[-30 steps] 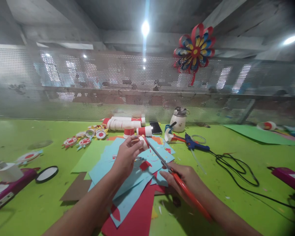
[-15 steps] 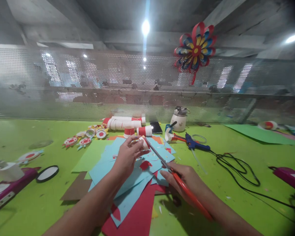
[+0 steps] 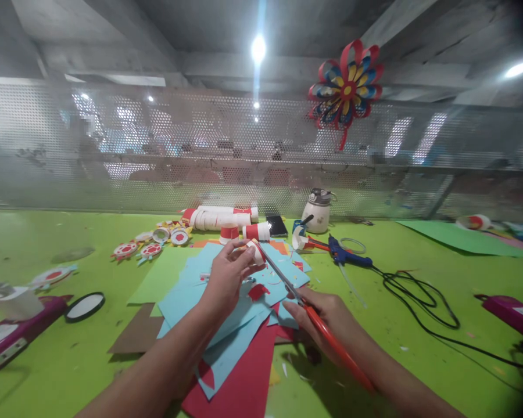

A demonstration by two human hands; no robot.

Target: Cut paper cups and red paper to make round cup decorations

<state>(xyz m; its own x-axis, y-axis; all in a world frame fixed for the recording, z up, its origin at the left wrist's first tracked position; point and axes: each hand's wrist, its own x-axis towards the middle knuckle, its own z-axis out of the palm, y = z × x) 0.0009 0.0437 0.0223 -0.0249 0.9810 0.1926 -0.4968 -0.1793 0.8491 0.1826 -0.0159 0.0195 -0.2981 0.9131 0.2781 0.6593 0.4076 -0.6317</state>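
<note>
Between the fingers of my left hand (image 3: 229,273) is a small red and white paper cup piece (image 3: 255,253). My right hand (image 3: 326,316) grips the red handles of a pair of scissors (image 3: 283,277), whose blades point up and left. Their tips meet the right edge of the cup piece; whether they are cutting it I cannot tell. Under both hands lie light blue paper sheets (image 3: 192,290), with a red paper scrap (image 3: 258,291) on top. A dark red sheet (image 3: 239,371) sticks out below them.
Paper cups (image 3: 256,231) and stacked cups (image 3: 220,219) stand behind the sheets, near a phone (image 3: 277,226) and a bottle (image 3: 317,212). Right of these lies a blue glue gun (image 3: 348,255) with a trailing black cord. Paper turtles (image 3: 150,251) and a purple power strip (image 3: 21,337) are leftward.
Almost nothing differs. Both hands, the cup piece and the scissors keep nearly the same position.
</note>
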